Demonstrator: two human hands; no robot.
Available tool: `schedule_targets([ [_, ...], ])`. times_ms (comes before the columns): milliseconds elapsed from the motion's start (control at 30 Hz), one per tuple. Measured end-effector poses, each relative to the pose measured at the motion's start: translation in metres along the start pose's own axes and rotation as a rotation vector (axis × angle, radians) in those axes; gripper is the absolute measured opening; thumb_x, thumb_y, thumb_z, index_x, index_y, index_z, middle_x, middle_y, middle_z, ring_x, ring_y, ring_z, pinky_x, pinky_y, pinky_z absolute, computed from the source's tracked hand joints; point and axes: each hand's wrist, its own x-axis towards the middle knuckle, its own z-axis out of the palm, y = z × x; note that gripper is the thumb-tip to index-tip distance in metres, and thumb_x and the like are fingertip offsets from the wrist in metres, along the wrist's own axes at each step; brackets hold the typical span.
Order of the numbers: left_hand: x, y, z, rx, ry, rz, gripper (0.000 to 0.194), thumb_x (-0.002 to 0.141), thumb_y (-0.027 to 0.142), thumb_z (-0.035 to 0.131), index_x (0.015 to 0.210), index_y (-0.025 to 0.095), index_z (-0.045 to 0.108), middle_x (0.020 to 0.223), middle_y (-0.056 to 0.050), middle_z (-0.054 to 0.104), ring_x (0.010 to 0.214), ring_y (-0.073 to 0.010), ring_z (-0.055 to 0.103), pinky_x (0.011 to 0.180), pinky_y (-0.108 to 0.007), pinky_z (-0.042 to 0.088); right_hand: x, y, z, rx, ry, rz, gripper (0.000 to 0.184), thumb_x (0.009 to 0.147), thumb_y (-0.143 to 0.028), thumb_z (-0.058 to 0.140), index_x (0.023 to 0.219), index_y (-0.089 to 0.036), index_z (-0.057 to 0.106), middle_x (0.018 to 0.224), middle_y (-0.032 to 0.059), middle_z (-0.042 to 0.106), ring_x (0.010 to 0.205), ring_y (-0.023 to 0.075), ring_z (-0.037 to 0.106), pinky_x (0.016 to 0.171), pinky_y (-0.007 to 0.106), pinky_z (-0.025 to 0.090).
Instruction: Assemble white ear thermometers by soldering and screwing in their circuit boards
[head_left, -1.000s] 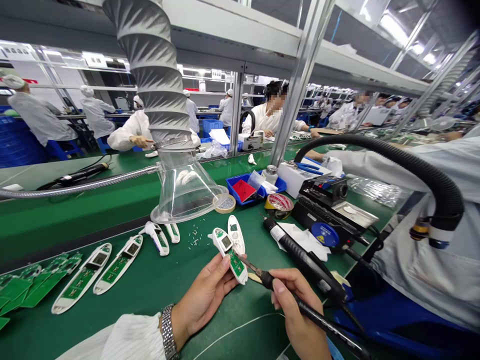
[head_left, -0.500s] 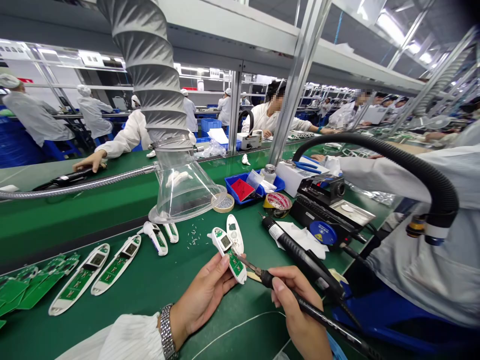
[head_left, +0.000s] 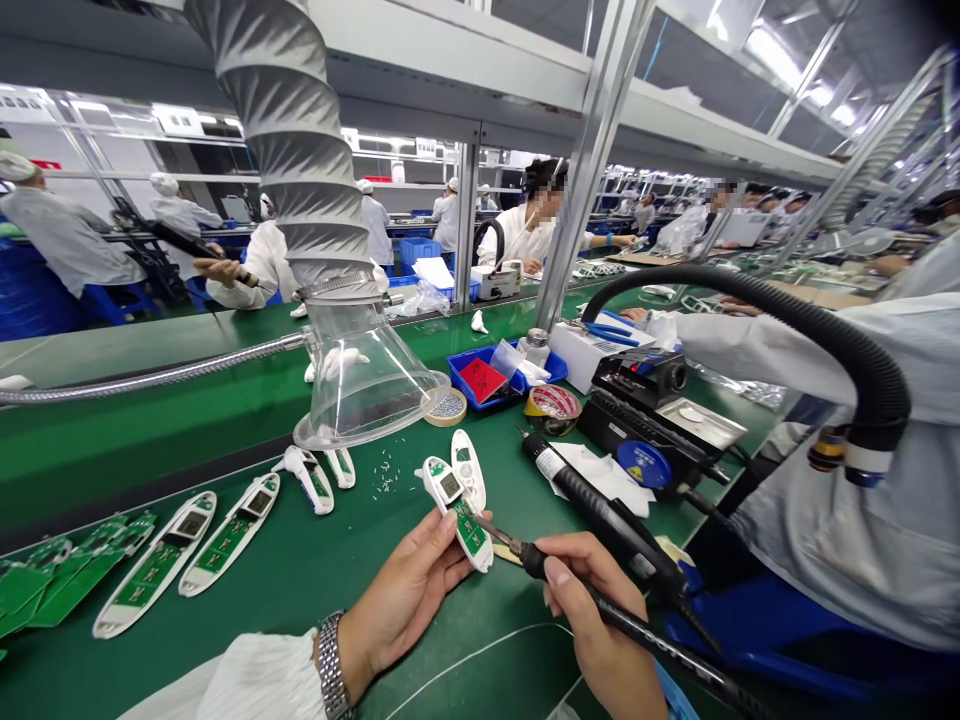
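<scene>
A white plastic handheld device with a green circuit board is held above the green counter by the closed left-hand fingers. A black soldering iron is pinched by the right hand. A red card is contained in a blue plastic tray beyond.

Words read: none | white label on black soldering iron: too small to read | blue round sticker on black box: too small to read | screen on white gadget: too small to read
</scene>
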Motion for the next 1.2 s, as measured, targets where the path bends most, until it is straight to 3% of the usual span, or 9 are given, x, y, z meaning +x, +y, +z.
schedule_targets([
  [233, 0.001, -0.003, -0.002, -0.050, -0.007, 0.010, 0.028, 0.088, 0.030, 0.050, 0.112, 0.017, 0.058, 0.112, -0.010, 0.062, 0.109, -0.0227, 0.054, 0.102, -0.040, 0.034, -0.001, -0.003, -0.005, -0.001, 0.072, -0.004, 0.020, 0.083, -0.037, 0.051, 0.081, -0.019, 0.060, 0.056, -0.0001, 0.055, 0.046, 0.0114, 0.052, 0.042, 0.019, 0.046],
  [533, 0.002, 0.000, 0.000, -0.067, -0.015, 0.013, 0.028, 0.091, 0.030, 0.043, 0.109, 0.013, 0.058, 0.110, -0.011, 0.063, 0.108, -0.0226, 0.055, 0.101, -0.041, 0.035, 0.001, -0.001, -0.001, 0.012, 0.043, 0.019, 0.021, 0.083, -0.038, 0.051, 0.081, -0.019, 0.059, 0.054, -0.0014, 0.054, 0.046, 0.0106, 0.051, 0.043, 0.019, 0.044],
  [1200, -0.001, 0.001, 0.003, 0.031, -0.019, 0.037, 0.035, 0.090, 0.028, 0.048, 0.124, 0.019, 0.048, 0.118, -0.009, 0.059, 0.112, -0.0223, 0.051, 0.101, -0.040, 0.033, -0.002, 0.007, 0.002, 0.043, 0.007, 0.066, 0.023, 0.086, -0.040, 0.048, 0.086, -0.019, 0.057, 0.057, -0.0016, 0.054, 0.050, 0.0108, 0.051, 0.047, 0.020, 0.044],
])
